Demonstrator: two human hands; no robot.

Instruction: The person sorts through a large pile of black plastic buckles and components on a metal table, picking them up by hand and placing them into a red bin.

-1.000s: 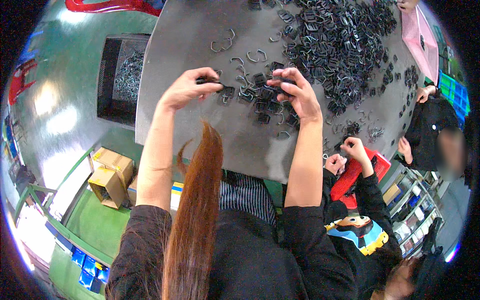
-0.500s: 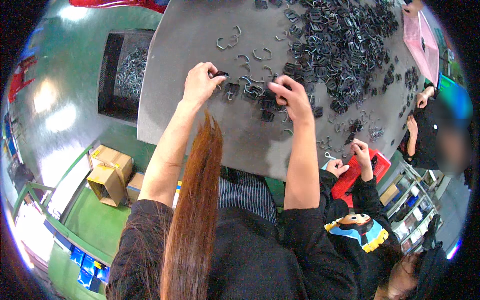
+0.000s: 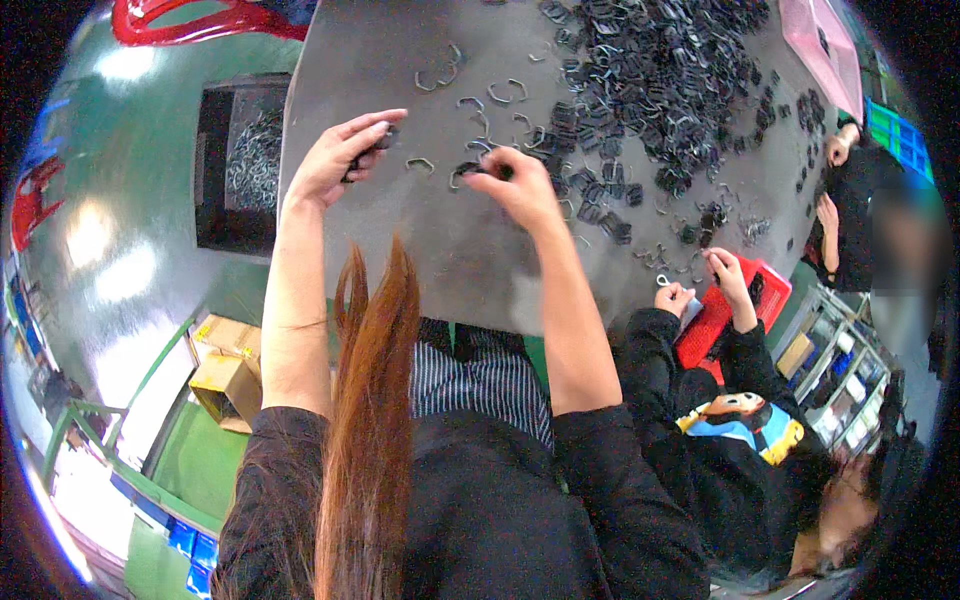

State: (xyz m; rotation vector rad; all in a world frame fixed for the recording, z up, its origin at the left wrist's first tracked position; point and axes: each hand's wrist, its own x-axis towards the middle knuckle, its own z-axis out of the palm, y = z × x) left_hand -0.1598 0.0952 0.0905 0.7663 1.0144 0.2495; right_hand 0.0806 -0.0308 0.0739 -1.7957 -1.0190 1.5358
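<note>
My left hand (image 3: 335,165) is raised over the left part of the grey table (image 3: 350,60), its fingers bent around small black plastic buckles (image 3: 372,155). To its right, my right hand (image 3: 520,188) pinches a black buckle (image 3: 467,170) between thumb and fingers, low over the tabletop. Motion blurs that hand somewhat. Between the two hands lies a bent C-shaped metal wire ring (image 3: 420,164). More wire rings (image 3: 507,92) are scattered just beyond. A large heap of black buckles (image 3: 660,80) spreads over the far right, with loose ones (image 3: 605,195) to the right of my right hand.
A dark crate (image 3: 215,160) of metal pieces stands left of the table. Cardboard boxes (image 3: 225,385) sit lower left. At my right a co-worker's hands (image 3: 735,275) work by a red basket (image 3: 700,345). Another person (image 3: 875,220) is at the far right, near a pink basket (image 3: 825,50).
Both my hands have moved left, and the view has shifted slightly. My left fingers have straightened somewhat around the buckles. Black buckles that lay between my hands no longer show there.
</note>
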